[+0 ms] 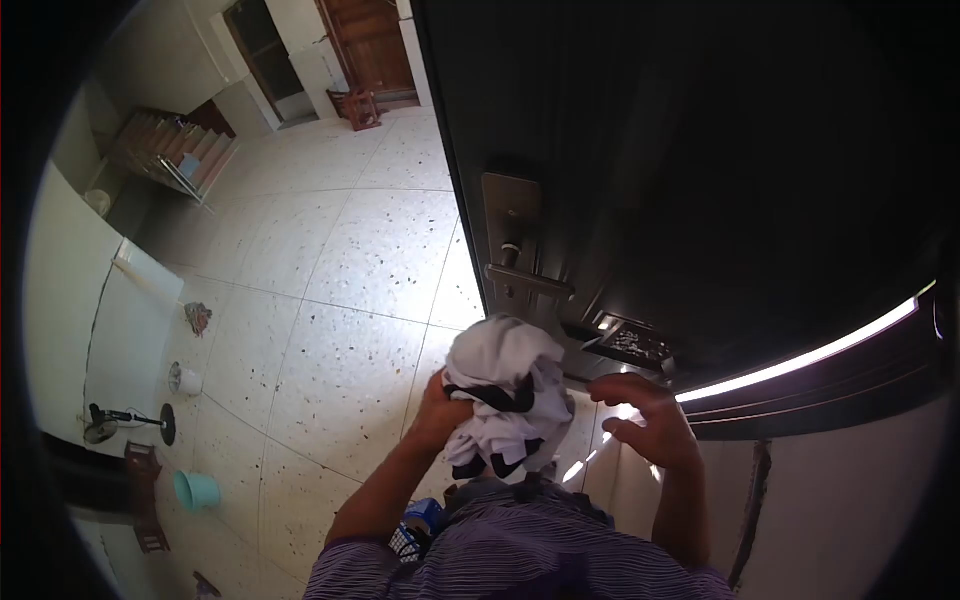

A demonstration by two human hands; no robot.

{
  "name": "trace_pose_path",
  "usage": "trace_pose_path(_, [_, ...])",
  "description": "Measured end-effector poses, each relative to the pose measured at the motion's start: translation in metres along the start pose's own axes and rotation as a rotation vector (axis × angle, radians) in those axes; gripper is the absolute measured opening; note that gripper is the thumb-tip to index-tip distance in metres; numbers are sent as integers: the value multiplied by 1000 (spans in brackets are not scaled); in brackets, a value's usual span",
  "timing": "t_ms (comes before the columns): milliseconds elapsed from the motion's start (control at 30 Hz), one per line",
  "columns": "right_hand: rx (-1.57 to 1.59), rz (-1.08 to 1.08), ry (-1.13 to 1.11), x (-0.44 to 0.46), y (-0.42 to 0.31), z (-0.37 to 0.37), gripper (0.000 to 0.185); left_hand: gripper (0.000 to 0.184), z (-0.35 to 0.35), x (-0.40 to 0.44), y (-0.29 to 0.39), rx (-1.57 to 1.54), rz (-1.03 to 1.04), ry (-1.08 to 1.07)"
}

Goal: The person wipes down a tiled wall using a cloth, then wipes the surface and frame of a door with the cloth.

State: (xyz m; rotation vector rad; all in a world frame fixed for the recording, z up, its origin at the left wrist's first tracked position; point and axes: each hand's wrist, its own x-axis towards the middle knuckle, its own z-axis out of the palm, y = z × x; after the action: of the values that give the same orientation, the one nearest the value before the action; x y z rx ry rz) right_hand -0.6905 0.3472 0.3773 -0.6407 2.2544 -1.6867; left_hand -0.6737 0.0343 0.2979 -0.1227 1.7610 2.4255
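Note:
My left hand (437, 414) grips a bunched white cloth with black trim (506, 362), which looks like a garment, in front of my body. Most of that hand's fingers are hidden behind the folds. To the right of the cloth, my right hand (655, 422) is raised with thumb and fingers apart and curved, holding nothing. Just beyond both hands stands a dark door (640, 150) with a lever handle (530, 281) and a lock plate. The handle is above the cloth in the view, and neither hand touches it.
Speckled floor tiles (345, 250) spread out on the left. Along the left wall are a turquoise bucket (198, 490), a black fan (135, 418), a white bucket (187, 379) and a mop (197, 318). A wooden chair (358, 108) stands by the far brown door (371, 45). A blue basket (424, 516) is beside me.

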Motion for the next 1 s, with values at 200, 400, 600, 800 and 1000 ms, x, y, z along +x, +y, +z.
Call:
trace_pose_path(200, [-441, -255, 388, 75, -27, 40, 32, 47, -56, 35, 81, 173, 518, 413])
trace_pose_path(400, [-902, -358, 429, 156, -1, 76, 39, 43, -57, 75, 177, 466, 1046, 474])
trace_pose_path(600, [-1110, -251, 461, 163, 6, 90, 38, 36, -10, 94, 233, 1216, 1548, 464])
trace_pose_path(800, [-1176, -320, 609, 164, 12, 99, 34, 46, 66, 122, 204, 1659, 1347, -78])
trace_pose_path(1000, [-1042, -258, 551, 163, 18, 95, 40, 56, 65, 123, 209, 1643, 996, -209])
